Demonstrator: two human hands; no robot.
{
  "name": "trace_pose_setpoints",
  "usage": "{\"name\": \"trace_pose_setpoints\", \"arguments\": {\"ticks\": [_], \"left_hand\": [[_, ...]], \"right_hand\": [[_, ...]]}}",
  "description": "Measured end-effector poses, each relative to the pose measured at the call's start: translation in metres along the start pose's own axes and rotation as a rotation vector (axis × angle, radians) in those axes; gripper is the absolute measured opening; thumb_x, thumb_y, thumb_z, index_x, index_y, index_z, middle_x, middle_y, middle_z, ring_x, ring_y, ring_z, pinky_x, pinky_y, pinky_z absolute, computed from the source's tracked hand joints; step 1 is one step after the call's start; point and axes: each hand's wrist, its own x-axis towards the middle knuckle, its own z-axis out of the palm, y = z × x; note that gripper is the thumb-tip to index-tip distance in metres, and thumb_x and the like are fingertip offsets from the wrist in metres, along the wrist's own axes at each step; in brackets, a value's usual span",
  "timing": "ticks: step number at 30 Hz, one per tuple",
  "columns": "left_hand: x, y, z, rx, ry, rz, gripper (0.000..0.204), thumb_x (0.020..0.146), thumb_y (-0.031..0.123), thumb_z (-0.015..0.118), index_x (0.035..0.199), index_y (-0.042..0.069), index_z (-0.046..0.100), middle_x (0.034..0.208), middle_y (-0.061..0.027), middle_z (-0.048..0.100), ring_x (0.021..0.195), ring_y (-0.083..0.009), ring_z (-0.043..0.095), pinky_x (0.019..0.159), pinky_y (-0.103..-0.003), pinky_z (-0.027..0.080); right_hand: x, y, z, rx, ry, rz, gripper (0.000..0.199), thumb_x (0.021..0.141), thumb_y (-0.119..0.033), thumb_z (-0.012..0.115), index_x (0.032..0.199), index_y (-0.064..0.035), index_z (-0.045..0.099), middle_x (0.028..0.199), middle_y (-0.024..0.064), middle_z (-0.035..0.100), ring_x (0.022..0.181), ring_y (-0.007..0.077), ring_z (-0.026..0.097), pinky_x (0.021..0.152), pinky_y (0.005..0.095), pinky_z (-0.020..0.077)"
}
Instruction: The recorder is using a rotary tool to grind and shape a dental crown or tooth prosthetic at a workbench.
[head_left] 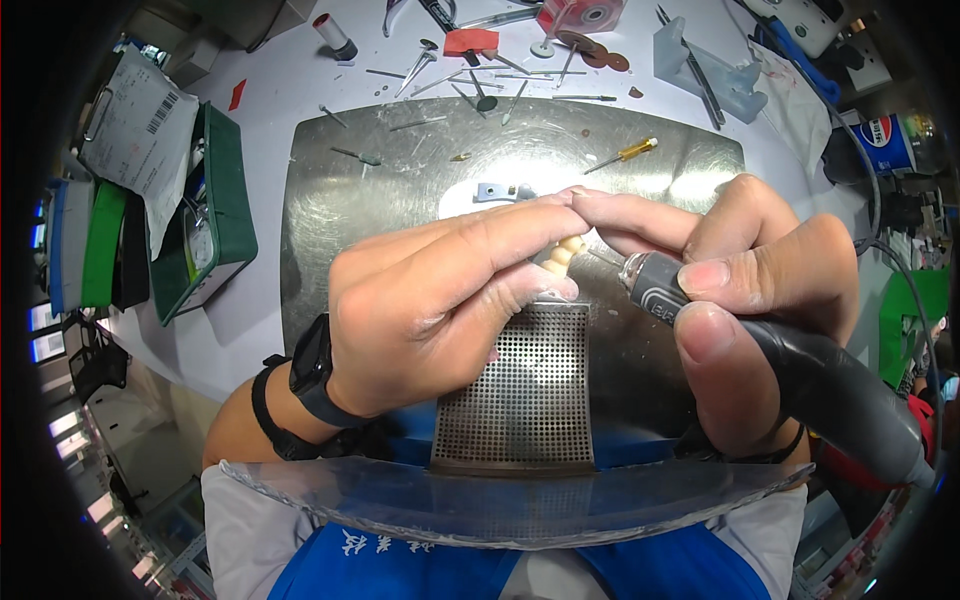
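Note:
My left hand (pixel 440 290) pinches a small cream-coloured dental bridge (pixel 562 258) between thumb and fingers; part of it is hidden by the fingers. In my right hand (pixel 760 270) is a dark grey rotary handpiece (pixel 810 365), gripped near its front end. Its thin bur (pixel 604 259) points left at the bridge, and whether the two touch I cannot tell. The index fingertips of both hands meet above the bridge. Below them lies a perforated metal grate (pixel 515 390), with pale dust on my fingers.
A steel plate (pixel 330 220) covers the table's middle, bearing a yellow-handled bur (pixel 636 150) and a small blue-grey piece (pixel 492 192). Several burs and brown discs (pixel 605 58) lie beyond. A green box (pixel 225 200) stands left, a bottle (pixel 885 145) right. A clear shield (pixel 520 500) spans the front.

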Motion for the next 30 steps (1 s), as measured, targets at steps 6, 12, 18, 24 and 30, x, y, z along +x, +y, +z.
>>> {"name": "trace_pose_setpoints", "arguments": {"ticks": [6, 12, 18, 24, 30], "left_hand": [[-0.001, 0.005, -0.001, -0.037, -0.021, -0.088, 0.025, 0.083, -0.005, 0.065, 0.108, -0.006, 0.068, 0.082, -0.0157, 0.072, 0.069, -0.0155, 0.070, 0.064, -0.025, 0.054], [0.000, -0.005, 0.002, 0.018, 0.014, 0.086, 0.024, 0.084, -0.004, 0.066, 0.108, -0.007, 0.068, 0.084, -0.0161, 0.072, 0.070, -0.0164, 0.069, 0.064, -0.025, 0.054], [0.000, 0.002, 0.001, -0.020, -0.016, -0.007, 0.023, 0.083, -0.002, 0.068, 0.106, -0.007, 0.068, 0.087, -0.0176, 0.073, 0.072, -0.0187, 0.070, 0.066, -0.027, 0.054], [-0.002, -0.001, 0.002, 0.012, 0.000, 0.045, 0.022, 0.084, -0.001, 0.068, 0.105, -0.007, 0.068, 0.089, -0.0177, 0.073, 0.075, -0.0197, 0.071, 0.068, -0.027, 0.055], [-0.002, -0.001, 0.001, -0.017, -0.014, 0.019, 0.022, 0.085, -0.002, 0.067, 0.107, -0.007, 0.067, 0.091, -0.0181, 0.073, 0.078, -0.0204, 0.072, 0.071, -0.027, 0.055]], "right_hand": [[-0.001, 0.002, 0.004, 0.024, 0.029, 0.010, 0.017, 0.090, -0.004, 0.058, 0.104, -0.0035, 0.048, 0.080, 0.0114, 0.047, 0.093, 0.0465, 0.066, 0.090, 0.0585, 0.0548], [-0.002, 0.000, 0.003, -0.020, 0.026, 0.083, 0.016, 0.088, -0.004, 0.060, 0.100, -0.0020, 0.049, 0.081, 0.0125, 0.049, 0.091, 0.0415, 0.067, 0.092, 0.0588, 0.0526], [-0.001, -0.003, -0.001, -0.055, 0.001, 0.138, 0.014, 0.088, -0.004, 0.060, 0.096, -0.0003, 0.050, 0.080, 0.0128, 0.050, 0.087, 0.0360, 0.066, 0.094, 0.0597, 0.0506], [-0.002, -0.001, -0.002, -0.041, -0.018, 0.111, 0.013, 0.087, -0.003, 0.060, 0.096, 0.0001, 0.050, 0.080, 0.0132, 0.051, 0.088, 0.0356, 0.066, 0.095, 0.0604, 0.0495], [-0.001, -0.003, 0.002, -0.067, 0.026, 0.127, 0.014, 0.087, -0.003, 0.059, 0.097, -0.0005, 0.050, 0.081, 0.0136, 0.051, 0.090, 0.0373, 0.066, 0.096, 0.0609, 0.0486]]}}
